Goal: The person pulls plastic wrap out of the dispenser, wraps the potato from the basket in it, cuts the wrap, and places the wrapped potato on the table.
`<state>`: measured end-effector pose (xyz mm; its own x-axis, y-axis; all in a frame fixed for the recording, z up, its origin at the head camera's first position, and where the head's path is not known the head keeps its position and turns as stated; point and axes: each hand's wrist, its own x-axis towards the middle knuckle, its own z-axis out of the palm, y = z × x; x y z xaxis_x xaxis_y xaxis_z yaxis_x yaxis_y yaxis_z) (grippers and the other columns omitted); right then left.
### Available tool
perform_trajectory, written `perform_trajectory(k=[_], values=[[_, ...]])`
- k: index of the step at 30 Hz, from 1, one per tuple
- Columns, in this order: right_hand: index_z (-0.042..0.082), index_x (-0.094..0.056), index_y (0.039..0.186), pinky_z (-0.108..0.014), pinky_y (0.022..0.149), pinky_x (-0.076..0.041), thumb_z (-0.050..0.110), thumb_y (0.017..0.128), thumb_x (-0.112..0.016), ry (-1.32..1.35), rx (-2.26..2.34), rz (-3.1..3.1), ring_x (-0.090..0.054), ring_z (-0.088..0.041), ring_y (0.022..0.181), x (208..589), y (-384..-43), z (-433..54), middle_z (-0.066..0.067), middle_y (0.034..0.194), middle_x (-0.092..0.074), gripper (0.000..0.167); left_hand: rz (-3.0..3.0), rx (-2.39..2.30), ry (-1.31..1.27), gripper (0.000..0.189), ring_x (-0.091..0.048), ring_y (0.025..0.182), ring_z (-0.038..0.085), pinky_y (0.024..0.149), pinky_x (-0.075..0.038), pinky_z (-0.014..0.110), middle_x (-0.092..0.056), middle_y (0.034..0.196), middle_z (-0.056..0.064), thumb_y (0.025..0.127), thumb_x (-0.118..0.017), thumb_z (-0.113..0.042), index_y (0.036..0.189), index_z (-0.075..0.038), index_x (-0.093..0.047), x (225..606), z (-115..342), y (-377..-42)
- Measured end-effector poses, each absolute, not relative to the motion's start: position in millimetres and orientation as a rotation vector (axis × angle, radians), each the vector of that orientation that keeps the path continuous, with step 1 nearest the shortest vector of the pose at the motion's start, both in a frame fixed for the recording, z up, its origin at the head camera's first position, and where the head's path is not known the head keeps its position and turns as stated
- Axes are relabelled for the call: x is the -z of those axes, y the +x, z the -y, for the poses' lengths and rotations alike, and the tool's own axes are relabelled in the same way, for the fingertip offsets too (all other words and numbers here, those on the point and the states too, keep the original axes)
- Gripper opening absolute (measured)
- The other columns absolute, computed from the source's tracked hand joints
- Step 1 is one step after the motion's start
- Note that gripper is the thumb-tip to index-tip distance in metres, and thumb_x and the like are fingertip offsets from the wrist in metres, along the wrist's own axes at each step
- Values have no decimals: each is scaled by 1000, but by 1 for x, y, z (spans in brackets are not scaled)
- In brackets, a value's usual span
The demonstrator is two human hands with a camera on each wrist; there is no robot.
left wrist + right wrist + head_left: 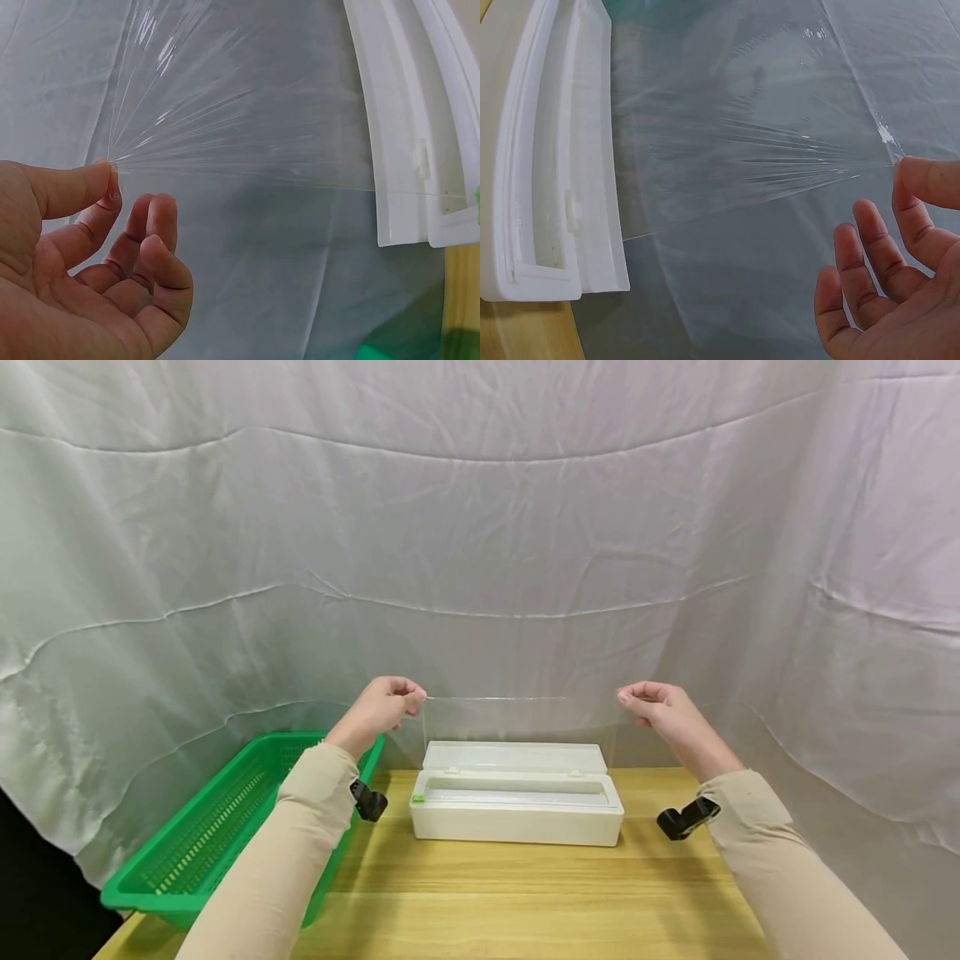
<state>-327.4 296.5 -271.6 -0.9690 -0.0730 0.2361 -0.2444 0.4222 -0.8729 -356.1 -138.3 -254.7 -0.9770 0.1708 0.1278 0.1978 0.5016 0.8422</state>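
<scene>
A clear sheet of plastic wrap [217, 112] is stretched up from a white wrap dispenser box [517, 822], whose lid [517, 755] stands raised at the back. Its upper left corner is pinched between thumb and forefinger of my left hand [382, 706]. My right hand [663, 710] pinches the upper right corner the same way. Creases fan out from both pinched corners in the wrist views. The other fingers of each hand are loosely bent, apart from the film. In the head view the film's top edge runs nearly level between the hands, above the box.
A green plastic basket [176, 897] stands on the left of the wooden table [480, 902], partly behind my left forearm. A small green piece [418, 798] sits at the box's left end. A grey-white curtain [480, 543] hangs behind the table.
</scene>
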Motion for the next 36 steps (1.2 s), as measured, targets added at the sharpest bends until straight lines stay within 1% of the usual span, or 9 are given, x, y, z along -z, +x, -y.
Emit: perform_trajectory(k=[2, 6, 9, 13, 14, 19, 25, 30, 36], values=[[18, -71, 114, -21, 87, -46, 31, 110, -63, 288, -1583, 2502, -51, -4, 101, 270, -327, -296, 22, 112, -66, 16, 2696, 1517, -338, 25, -57, 102, 24, 80, -48, 33, -65, 112, 13, 114, -53, -24, 125, -5, -66, 254, 139, -356], [21, -71, 111, -21, 87, -47, 30, 110, -63, 294, -1592, 2488, -52, -5, 102, 268, -327, -296, 20, 113, -68, 12, 2692, 1515, -347, 25, -58, 103, 24, 80, -49, 33, -65, 109, 11, 114, -54, -25, 124, -6, -66, 252, 140, -357], [22, -72, 112, -21, 88, -47, 30, 110, -63, 294, -1591, 2491, -52, -5, 104, 267, -328, -296, 18, 118, -70, 12, 2699, 1504, -347, 25, -58, 105, 25, 81, -49, 33, -65, 111, 11, 114, -54, -26, 124, -6, -67, 250, 141, -359], [20, -71, 116, -21, 89, -47, 32, 110, -62, 290, -1576, 2501, -52, -6, 106, 265, -328, -297, 18, 119, -69, 16, 2704, 1489, -341, 25, -58, 106, 25, 82, -49, 33, -65, 113, 12, 114, -54, -26, 124, -6, -67, 247, 141, -358], [19, -71, 117, -21, 89, -47, 33, 110, -62, 288, -1572, 2504, -52, -5, 105, 264, -328, -296, 19, 118, -68, 18, 2704, 1486, -341, 25, -58, 106, 25, 82, -49, 33, -65, 112, 11, 114, -54, -26, 124, -6, -67, 247, 141, -358], [15, -68, 122, -22, 92, -47, 35, 110, -61, 291, -1551, 2513, -52, -2, 105, 261, -326, -296, 24, 111, -66, 25, 2700, 1474, -349, 26, -58, 106, 25, 82, -49, 33, -66, 116, 15, 114, -54, -26, 125, -6, -67, 243, 141, -358], [8, -66, 127, -22, 94, -46, 37, 111, -60, 299, -1539, 2521, -53, -2, 105, 258, -326, -295, 27, 108, -65, 34, 2700, 1470, -357, 25, -59, 107, 25, 82, -50, 33, -65, 113, 11, 114, -55, -25, 124, -5, -66, 240, 142, -357], [13, -67, 123, -25, 94, -47, 36, 111, -61, 308, -1545, 2507, -54, -3, 104, 255, -325, -294, 24, 111, -67, 28, 2694, 1468, -367, 26, -59, 106, 25, 80, -49, 32, -65, 112, 10, 114, -55, -26, 124, -5, -66, 237, 142, -356], [12, -67, 123, -29, 98, -46, 36, 111, -61, 318, -1546, 2497, -54, -2, 105, 252, -326, -294, 26, 109, -67, 28, 2690, 1474, -359, 25, -58, 107, 25, 83, -49, 35, -65, 111, 9, 114, -55, -25, 125, -5, -66, 233, 141, -356]])
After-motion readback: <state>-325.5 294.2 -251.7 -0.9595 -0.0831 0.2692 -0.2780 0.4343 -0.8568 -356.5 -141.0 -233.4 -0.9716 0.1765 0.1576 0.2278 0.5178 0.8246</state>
